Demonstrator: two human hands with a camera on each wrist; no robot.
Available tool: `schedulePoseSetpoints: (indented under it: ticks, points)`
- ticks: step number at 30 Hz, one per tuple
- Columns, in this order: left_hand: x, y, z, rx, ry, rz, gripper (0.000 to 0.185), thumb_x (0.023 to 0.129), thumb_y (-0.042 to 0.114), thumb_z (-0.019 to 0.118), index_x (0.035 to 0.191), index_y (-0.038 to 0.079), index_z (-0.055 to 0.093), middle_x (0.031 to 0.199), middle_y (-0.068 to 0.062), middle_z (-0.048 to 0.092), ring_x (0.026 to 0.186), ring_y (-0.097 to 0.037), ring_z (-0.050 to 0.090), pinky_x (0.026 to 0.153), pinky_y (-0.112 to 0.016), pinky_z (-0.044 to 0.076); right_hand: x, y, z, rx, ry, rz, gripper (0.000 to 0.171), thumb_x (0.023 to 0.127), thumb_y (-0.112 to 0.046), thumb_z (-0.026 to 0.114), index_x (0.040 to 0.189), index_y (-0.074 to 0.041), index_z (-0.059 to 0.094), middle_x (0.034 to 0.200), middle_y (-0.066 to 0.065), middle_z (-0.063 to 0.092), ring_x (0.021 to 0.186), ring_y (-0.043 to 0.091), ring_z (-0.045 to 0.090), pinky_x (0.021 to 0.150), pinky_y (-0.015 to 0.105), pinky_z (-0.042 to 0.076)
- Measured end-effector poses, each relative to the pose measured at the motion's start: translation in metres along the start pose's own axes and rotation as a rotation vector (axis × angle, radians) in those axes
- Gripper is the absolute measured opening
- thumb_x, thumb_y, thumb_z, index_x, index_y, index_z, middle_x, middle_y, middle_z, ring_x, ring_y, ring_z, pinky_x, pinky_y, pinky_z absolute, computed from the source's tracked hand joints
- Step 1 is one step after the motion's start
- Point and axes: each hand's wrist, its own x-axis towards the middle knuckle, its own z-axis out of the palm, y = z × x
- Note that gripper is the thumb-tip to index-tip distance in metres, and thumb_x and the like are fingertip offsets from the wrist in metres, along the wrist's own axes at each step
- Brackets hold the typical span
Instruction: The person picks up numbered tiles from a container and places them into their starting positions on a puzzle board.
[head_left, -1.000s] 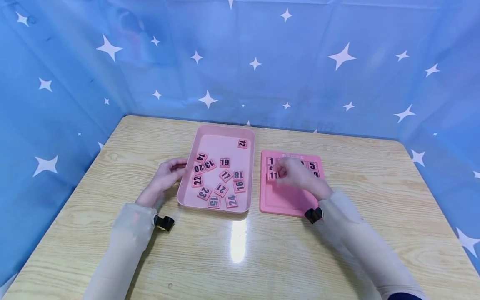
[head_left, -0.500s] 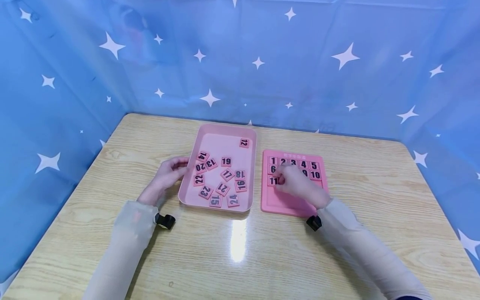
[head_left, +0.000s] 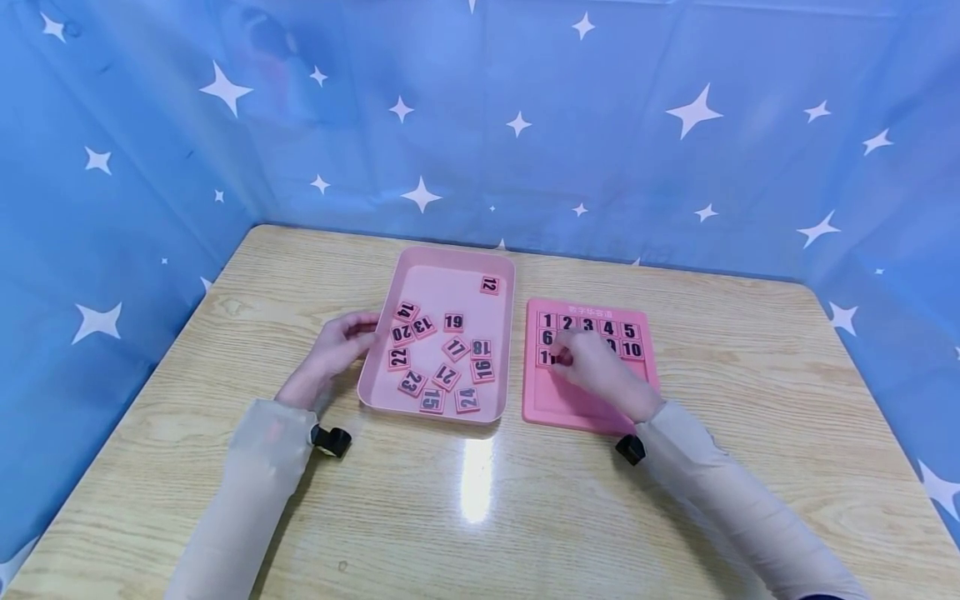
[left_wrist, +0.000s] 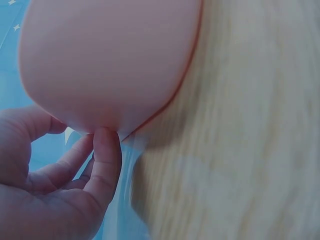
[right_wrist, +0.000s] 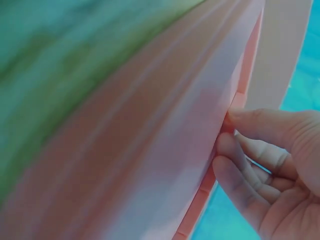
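The number board (head_left: pixel 592 400), a flat pink plastic slab with a raised rim, lies on the wooden table (head_left: pixel 480 500) just right of the pink tray (head_left: pixel 438 279). The right hand (head_left: pixel 596 367) rests on the board's third row, fingers curled down on the "11" tile (head_left: pixel 546 358) at the left end. Whether they pinch it or only press it cannot be told from the head view. The right wrist view shows what the head view hides — the fingertips (right_wrist: pixel 227 145) bent against the board's inner edge (right_wrist: pixel 235 100) — though the blur is heavy and the tile itself is not clear there.

Tiles 1 to 5 fill the top row, and 6 and 10 show in the second. The lower half of the board is bare pink, open room beneath the hand.

The left hand (head_left: pixel 333 350) sits at the tray's left rim, fingers loosely curled and holding nothing. The left wrist view shows the thumb tip (left_wrist: pixel 106 145) touching the tray's smooth rounded outer wall (left_wrist: pixel 110 60), a contact that the head view leaves unclear.

Inside the tray, square tiles lie scattered at odd angles — tile 12 (head_left: pixel 489 285) lies apart near the far right corner. The table is pale grained wood with a glossy glare patch, and a blue starred cloth (head_left: pixel 480 125) stands behind it.
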Motion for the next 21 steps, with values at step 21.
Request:
schedulePoseSetpoints:
  ticks: [21]
  points:
    - [-0.001,0.001,-0.001,-0.029,-0.010,-0.003,0.040,0.089,0.001,0.055,0.127,-0.012,0.048,0.121,-0.030,0.053,0.090,-0.011,0.055,0.075,-0.014,0.049,0.036,-0.073,0.013,0.236,-0.003,-0.189,0.020,0.078,-0.005,0.074,0.095,0.002,0.066,0.086,0.010,0.067,0.076,0.017,0.062,0.069,0.024,0.054]
